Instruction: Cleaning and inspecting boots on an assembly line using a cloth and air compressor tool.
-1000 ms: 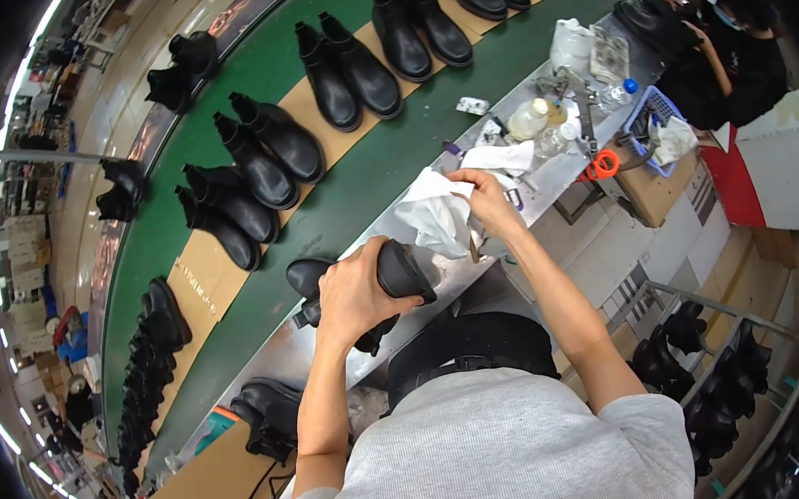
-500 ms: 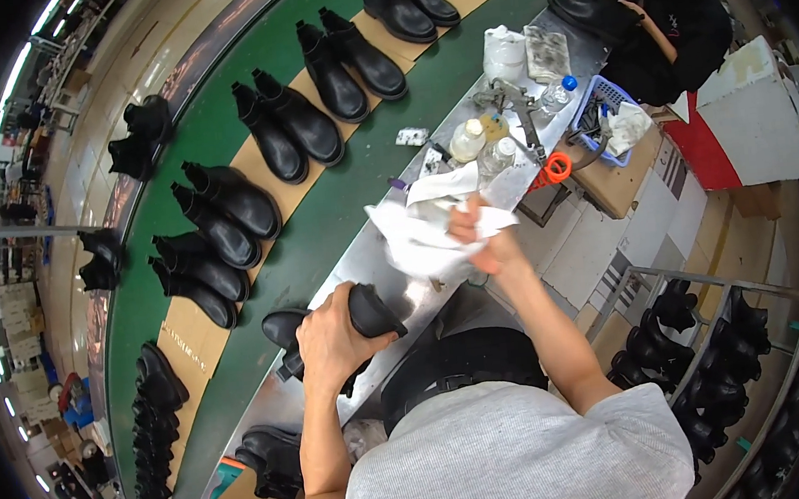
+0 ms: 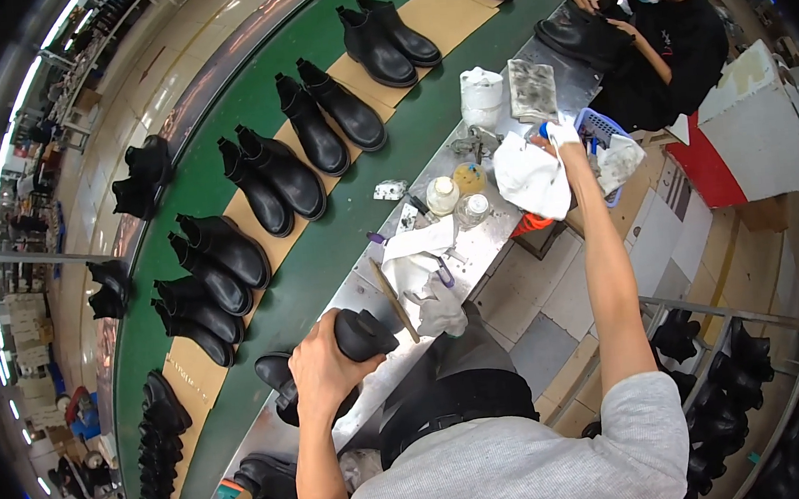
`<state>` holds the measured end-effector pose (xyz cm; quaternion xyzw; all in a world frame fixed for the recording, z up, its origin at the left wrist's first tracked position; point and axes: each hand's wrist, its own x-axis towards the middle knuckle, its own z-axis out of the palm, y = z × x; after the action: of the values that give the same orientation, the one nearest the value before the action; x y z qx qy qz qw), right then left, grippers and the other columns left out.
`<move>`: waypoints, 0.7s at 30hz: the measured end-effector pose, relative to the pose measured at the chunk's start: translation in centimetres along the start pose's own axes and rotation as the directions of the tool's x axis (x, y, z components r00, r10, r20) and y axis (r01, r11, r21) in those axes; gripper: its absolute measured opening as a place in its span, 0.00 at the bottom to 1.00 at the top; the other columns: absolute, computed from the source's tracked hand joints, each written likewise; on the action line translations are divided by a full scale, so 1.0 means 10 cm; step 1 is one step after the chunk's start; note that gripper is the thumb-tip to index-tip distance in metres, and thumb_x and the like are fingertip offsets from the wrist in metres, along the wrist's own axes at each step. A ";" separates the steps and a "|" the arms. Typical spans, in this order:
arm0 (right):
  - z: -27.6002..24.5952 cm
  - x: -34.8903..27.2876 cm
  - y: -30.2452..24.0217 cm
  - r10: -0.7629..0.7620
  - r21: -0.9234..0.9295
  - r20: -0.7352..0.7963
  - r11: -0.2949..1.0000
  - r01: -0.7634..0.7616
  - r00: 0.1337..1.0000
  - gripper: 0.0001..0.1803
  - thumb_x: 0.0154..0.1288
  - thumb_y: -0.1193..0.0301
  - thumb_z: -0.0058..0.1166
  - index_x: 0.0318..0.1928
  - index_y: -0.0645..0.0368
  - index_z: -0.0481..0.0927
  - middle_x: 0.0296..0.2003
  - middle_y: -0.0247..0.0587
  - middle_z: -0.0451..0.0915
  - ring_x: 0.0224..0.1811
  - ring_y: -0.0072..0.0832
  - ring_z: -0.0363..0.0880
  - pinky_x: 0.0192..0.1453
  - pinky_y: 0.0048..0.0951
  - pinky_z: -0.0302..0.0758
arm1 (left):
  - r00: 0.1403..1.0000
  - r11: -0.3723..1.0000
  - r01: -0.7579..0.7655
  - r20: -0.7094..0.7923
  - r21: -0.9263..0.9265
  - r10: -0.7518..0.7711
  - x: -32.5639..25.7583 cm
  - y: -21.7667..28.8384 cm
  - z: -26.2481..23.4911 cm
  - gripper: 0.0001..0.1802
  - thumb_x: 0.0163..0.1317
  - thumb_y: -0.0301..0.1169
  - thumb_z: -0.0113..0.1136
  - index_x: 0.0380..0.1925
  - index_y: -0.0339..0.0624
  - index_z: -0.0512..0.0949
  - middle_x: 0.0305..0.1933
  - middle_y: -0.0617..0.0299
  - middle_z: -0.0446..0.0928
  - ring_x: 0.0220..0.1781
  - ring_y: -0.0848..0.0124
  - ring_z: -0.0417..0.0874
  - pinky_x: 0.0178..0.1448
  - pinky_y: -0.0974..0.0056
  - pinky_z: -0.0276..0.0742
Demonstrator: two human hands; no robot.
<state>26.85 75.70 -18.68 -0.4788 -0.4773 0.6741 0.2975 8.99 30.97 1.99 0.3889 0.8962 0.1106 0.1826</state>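
Note:
My left hand (image 3: 319, 363) is wrapped round a black boot (image 3: 363, 336) over the metal bench, its heel end turned up. Another black boot (image 3: 275, 371) lies beside that hand. Far out to the right, my right hand (image 3: 565, 143) is closed on a white cloth (image 3: 531, 176) that hangs over the bench's edge. A blue bottle cap (image 3: 544, 129) shows right at its fingers; the cloth hides most of the bottle. Left of the cloth stand a clear bottle (image 3: 473, 210), a white-capped bottle (image 3: 442, 194) and a jar of yellowish stuff (image 3: 469, 178).
Pairs of black boots (image 3: 275, 180) line the green conveyor (image 3: 391, 155) on brown card. A brush (image 3: 392, 299) and grey rag (image 3: 440, 309) lie on the bench. A blue basket (image 3: 600, 127) stands near a co-worker (image 3: 660, 27) handling a boot. A boot rack (image 3: 731, 344) is at right.
My right hand has carried the white cloth away from the boot, out to the blue-capped bottle. The brush and grey rag have come into sight. My left hand still holds the boot.

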 end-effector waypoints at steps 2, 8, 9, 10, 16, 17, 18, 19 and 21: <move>-0.10 -0.37 0.37 -0.329 -0.261 0.157 0.896 0.360 0.931 0.20 0.63 0.73 0.47 0.57 0.57 0.71 0.42 0.43 0.80 0.37 0.25 0.77 0.43 0.26 0.72 | 1.000 1.000 0.006 -0.018 -0.001 -0.006 0.01 -0.01 0.03 0.38 0.28 0.41 0.75 0.43 0.39 0.73 0.35 0.50 0.79 0.37 0.52 0.81 0.41 0.54 0.75; 0.08 -1.30 0.66 -0.472 -0.639 0.513 0.349 0.686 0.717 0.41 0.39 0.92 0.40 0.61 0.60 0.64 0.50 0.54 0.69 0.55 0.50 0.66 0.57 0.39 0.65 | 0.999 1.000 0.023 -0.031 0.008 -0.023 0.12 -0.04 0.03 0.39 0.28 0.42 0.75 0.44 0.39 0.72 0.36 0.49 0.79 0.39 0.50 0.80 0.41 0.53 0.75; 0.14 -1.21 0.57 -0.557 -0.581 0.513 0.335 0.742 0.653 0.42 0.37 0.92 0.41 0.61 0.60 0.65 0.48 0.53 0.71 0.52 0.47 0.70 0.55 0.39 0.67 | 1.000 1.000 0.027 -0.013 0.016 -0.027 0.13 -0.04 0.03 0.40 0.28 0.42 0.75 0.46 0.39 0.71 0.36 0.49 0.79 0.39 0.50 0.80 0.42 0.53 0.75; 0.04 -0.95 0.66 -0.443 -0.582 0.375 0.572 0.579 0.814 0.39 0.39 0.92 0.43 0.59 0.61 0.68 0.45 0.47 0.75 0.48 0.39 0.74 0.52 0.36 0.69 | 0.999 0.999 0.033 0.003 0.024 -0.033 0.14 -0.04 0.04 0.42 0.28 0.42 0.75 0.47 0.38 0.71 0.36 0.49 0.79 0.40 0.51 0.80 0.43 0.53 0.75; -0.17 0.04 -0.26 0.070 -0.134 0.059 0.989 -0.062 0.996 0.27 0.62 0.68 0.52 0.61 0.59 0.67 0.29 0.33 0.78 0.27 0.21 0.76 0.29 0.22 0.74 | 0.991 0.992 -0.124 0.051 0.023 0.123 0.24 -0.14 0.06 0.52 0.25 0.42 0.74 0.56 0.36 0.64 0.33 0.46 0.79 0.38 0.51 0.80 0.49 0.56 0.72; 0.07 -0.19 -0.41 -0.017 -0.266 0.110 0.963 0.046 0.994 0.31 0.60 0.70 0.53 0.63 0.60 0.63 0.28 0.34 0.78 0.26 0.21 0.76 0.29 0.23 0.74 | 0.988 0.988 -0.149 0.052 0.027 0.147 0.23 -0.21 0.06 0.53 0.24 0.41 0.75 0.57 0.35 0.63 0.31 0.46 0.78 0.38 0.52 0.80 0.51 0.57 0.70; 0.29 -0.51 -0.59 -0.015 -0.509 0.270 0.847 0.156 0.963 0.31 0.59 0.72 0.52 0.64 0.60 0.62 0.33 0.39 0.78 0.28 0.22 0.76 0.31 0.23 0.75 | 0.992 0.992 -0.123 0.044 0.028 0.121 0.23 -0.27 0.05 0.53 0.24 0.41 0.75 0.57 0.35 0.63 0.31 0.46 0.78 0.38 0.52 0.80 0.51 0.57 0.70; 0.58 -0.99 -0.75 0.087 -0.392 0.391 0.917 0.080 0.916 0.30 0.58 0.72 0.53 0.62 0.61 0.65 0.38 0.42 0.77 0.31 0.23 0.77 0.34 0.23 0.75 | 0.990 0.990 -0.138 0.031 0.027 0.137 0.21 -0.30 0.05 0.55 0.24 0.41 0.74 0.58 0.34 0.61 0.31 0.46 0.78 0.37 0.52 0.80 0.54 0.58 0.68; 0.80 -1.51 -0.51 0.026 -0.277 0.811 0.896 0.346 0.584 0.33 0.52 0.66 0.55 0.61 0.58 0.66 0.42 0.39 0.76 0.42 0.24 0.75 0.39 0.24 0.75 | 0.985 0.984 -0.174 0.021 0.023 0.174 0.20 -0.31 0.05 0.57 0.24 0.41 0.74 0.59 0.33 0.60 0.30 0.46 0.78 0.37 0.52 0.80 0.56 0.58 0.67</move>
<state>24.66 61.78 -7.86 -0.1309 -0.7303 0.6704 0.0070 5.90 30.41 0.05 0.4690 0.8583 0.1116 0.1758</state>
